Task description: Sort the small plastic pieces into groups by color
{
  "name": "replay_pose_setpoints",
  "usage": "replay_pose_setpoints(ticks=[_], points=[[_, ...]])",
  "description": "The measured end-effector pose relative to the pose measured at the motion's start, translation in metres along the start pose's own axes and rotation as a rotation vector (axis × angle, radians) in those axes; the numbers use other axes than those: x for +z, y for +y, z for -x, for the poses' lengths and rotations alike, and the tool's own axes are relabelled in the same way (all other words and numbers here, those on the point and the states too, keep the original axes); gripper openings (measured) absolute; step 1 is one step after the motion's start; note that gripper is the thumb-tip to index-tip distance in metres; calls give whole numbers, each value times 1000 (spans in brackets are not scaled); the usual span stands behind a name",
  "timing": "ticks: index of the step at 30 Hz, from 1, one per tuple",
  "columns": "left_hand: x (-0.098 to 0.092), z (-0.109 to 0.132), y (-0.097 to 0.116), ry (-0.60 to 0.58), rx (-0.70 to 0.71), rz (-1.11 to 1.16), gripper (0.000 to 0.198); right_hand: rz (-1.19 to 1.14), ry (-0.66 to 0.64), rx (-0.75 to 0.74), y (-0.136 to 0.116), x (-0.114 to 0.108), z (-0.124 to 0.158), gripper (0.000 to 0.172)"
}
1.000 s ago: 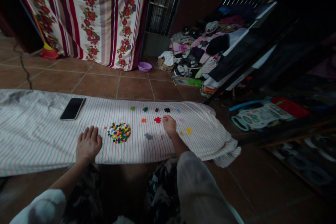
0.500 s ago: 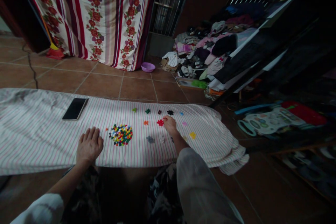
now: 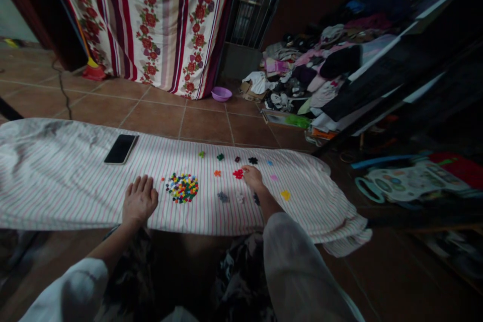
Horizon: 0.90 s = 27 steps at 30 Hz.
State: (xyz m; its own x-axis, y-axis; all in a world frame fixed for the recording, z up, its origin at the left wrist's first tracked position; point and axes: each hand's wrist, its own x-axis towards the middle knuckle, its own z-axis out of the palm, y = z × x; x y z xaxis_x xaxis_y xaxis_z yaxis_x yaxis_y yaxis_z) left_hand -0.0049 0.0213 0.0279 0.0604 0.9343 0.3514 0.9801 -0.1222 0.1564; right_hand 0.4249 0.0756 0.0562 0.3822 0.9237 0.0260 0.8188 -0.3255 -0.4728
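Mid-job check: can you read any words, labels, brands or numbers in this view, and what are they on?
No text can be read in this view.
black phone on the pink-and-white striped cloth: screen dark, no brand visible.
white toy board with coloured buttons: any marks are too blurred to read.
pile of small coloured plastic pieces: no marks visible.

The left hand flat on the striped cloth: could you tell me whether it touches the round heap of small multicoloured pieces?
Apart. The head view shows bare pink-striped cloth between the left hand and the round heap of multicoloured pieces.
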Motion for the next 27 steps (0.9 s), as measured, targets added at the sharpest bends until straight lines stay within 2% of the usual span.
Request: replay_pose_setpoints(ticks=[4,8,12,18,23,27], points=[[0,0,-1,7,3,-6,53,-40,89,-60,-9,-5,4,30],[1,0,0,6,-8,2,52,-138,150,-216,-32,0,16,29],[2,1,0,10,-15,30,52,-238,32,-437,-65,18,42,26],[-1,0,0,-11,-24,50,53,-209,-183,-697,-106,52,80,21],[-2,-1,1,-24,-26,50,54,-83,-245,-761,-132,72,93,20],[-2,-1,1,-21,-23,44,54,32,-291,-776,-146,75,95,20]])
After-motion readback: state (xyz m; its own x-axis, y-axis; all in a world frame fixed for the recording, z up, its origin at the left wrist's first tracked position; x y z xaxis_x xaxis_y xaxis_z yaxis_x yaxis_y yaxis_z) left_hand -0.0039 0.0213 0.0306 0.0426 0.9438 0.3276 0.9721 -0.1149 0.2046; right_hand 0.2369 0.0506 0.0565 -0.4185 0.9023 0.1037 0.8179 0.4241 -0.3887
